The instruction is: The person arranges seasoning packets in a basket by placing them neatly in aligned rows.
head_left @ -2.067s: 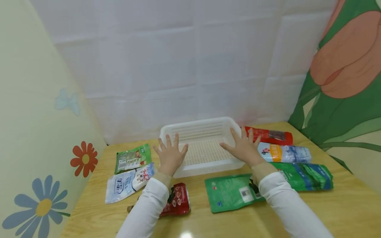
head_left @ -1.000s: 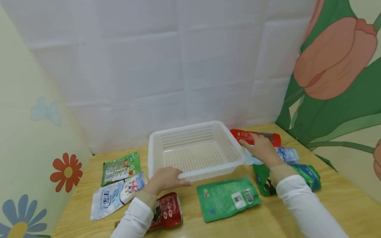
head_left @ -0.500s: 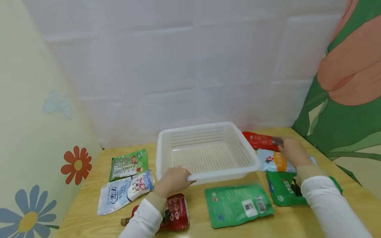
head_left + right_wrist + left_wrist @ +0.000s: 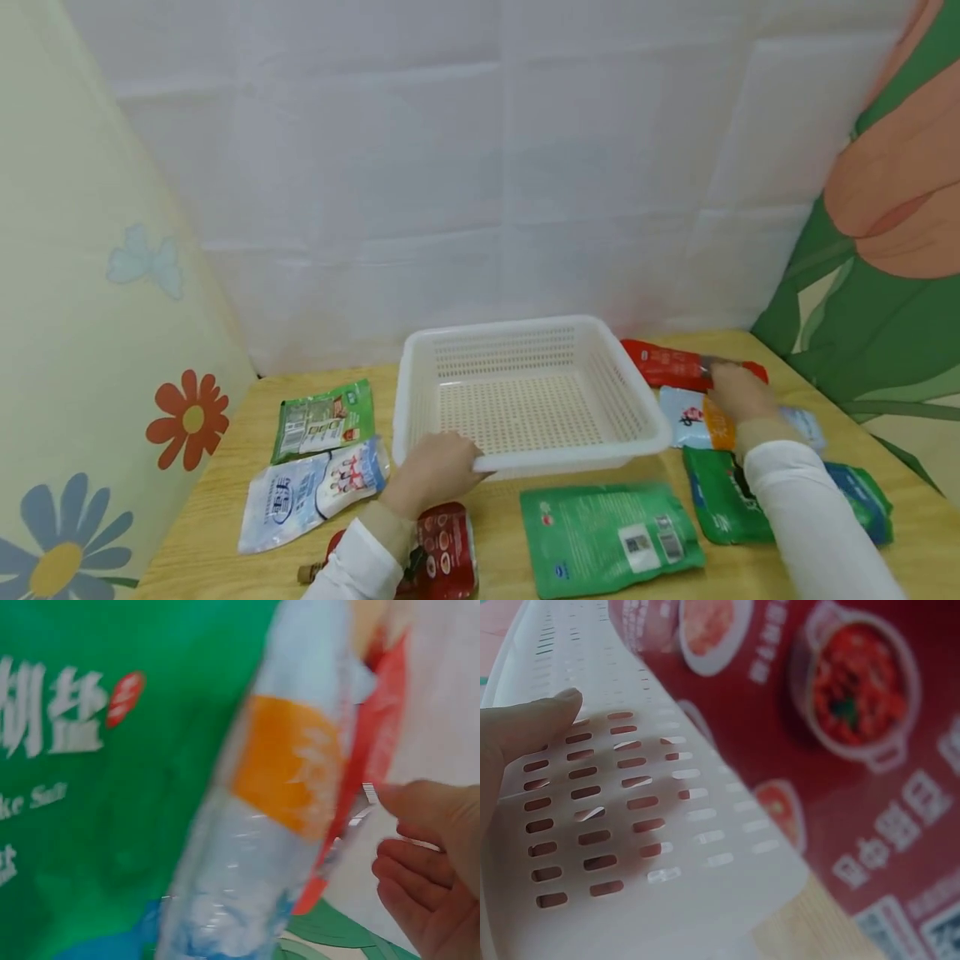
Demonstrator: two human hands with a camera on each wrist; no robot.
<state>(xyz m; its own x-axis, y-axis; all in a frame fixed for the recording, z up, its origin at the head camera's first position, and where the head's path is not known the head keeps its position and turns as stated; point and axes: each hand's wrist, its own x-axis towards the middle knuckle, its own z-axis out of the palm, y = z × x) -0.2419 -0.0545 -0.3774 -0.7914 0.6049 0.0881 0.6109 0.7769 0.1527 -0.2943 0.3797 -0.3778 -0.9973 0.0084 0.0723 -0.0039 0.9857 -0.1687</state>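
A white plastic basket (image 4: 517, 417) with slotted walls stands at the table's middle. My left hand (image 4: 437, 471) grips its near left corner. In the left wrist view the thumb (image 4: 544, 720) lies against the slotted wall, with fingers partly seen through the slots. My right hand (image 4: 742, 396) is over the right part of a flat red packet (image 4: 667, 364) at the back right. In the right wrist view the thumb (image 4: 409, 802) meets the packet's edge, with the other fingers curled beside it. The fingertips' far side is hidden.
Beside the red packet lie a blue and white bag (image 4: 686, 417) and a green bag (image 4: 723, 500). Another green pouch (image 4: 600, 533) is in front of the basket. At left are a green packet (image 4: 326, 421), a white-blue bag (image 4: 300, 496) and a red pouch (image 4: 450, 550).
Both hands were spread above the basket at first. The left has come down onto the basket's near corner, and the right has gone rightward to the red packet. The basket stays put.
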